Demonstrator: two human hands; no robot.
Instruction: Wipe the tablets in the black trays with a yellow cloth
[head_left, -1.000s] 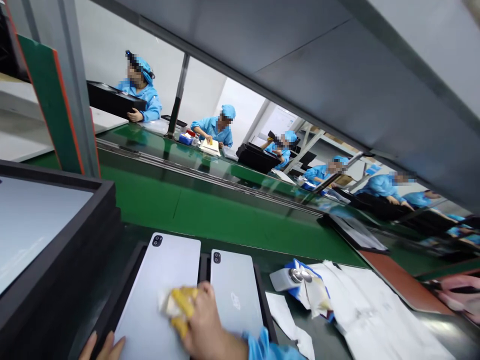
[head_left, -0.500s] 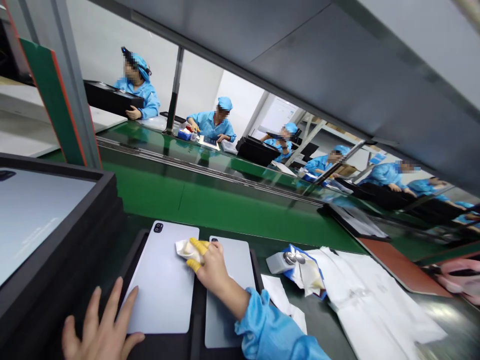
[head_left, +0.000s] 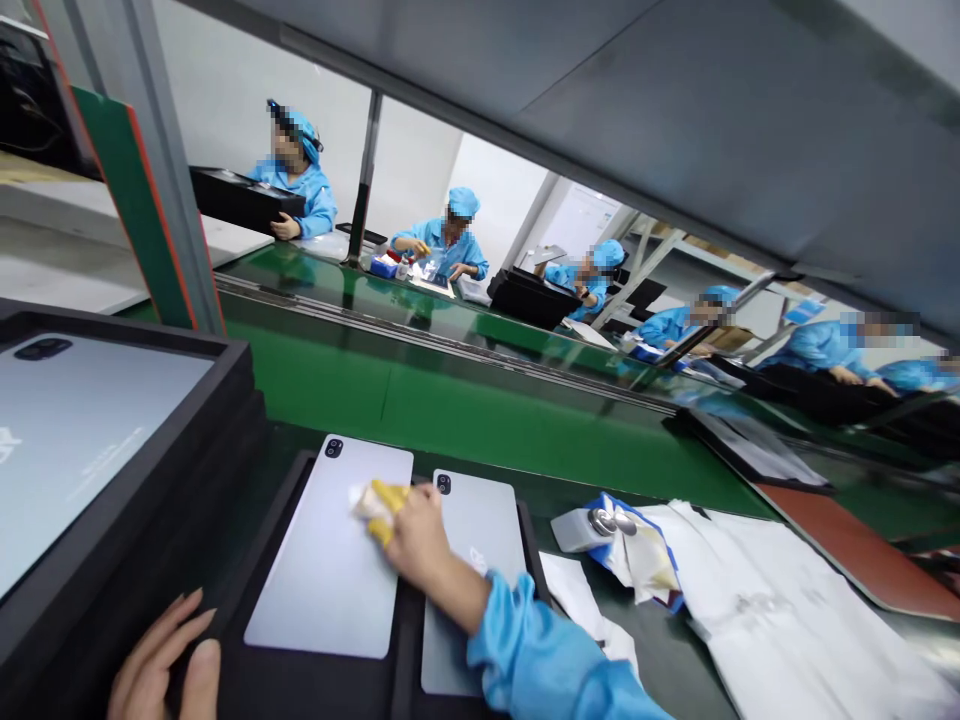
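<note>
Black tray (head_left: 300,690) on green table holds two grey tablets. Left tablet (head_left: 330,560) lies back up. Right hand (head_left: 412,535) presses crumpled cloth (head_left: 367,498) on it. Left hand (head_left: 161,670) flat, fingers loose, on tray edge.

Beyond our black tray we see a green conveyor belt (head_left: 480,420) running across the bench. At our left stands a stack of black trays (head_left: 135,470), the top one holding a grey tablet (head_left: 75,440) face down. To our right lie white sheets (head_left: 787,620), a blue-and-white packet (head_left: 637,550) with a small metal piece (head_left: 609,521) on it, and a reddish-brown board (head_left: 862,560). Across the belt, people in blue coats and caps (head_left: 442,245) sit at work beside more black trays (head_left: 247,198).
</note>
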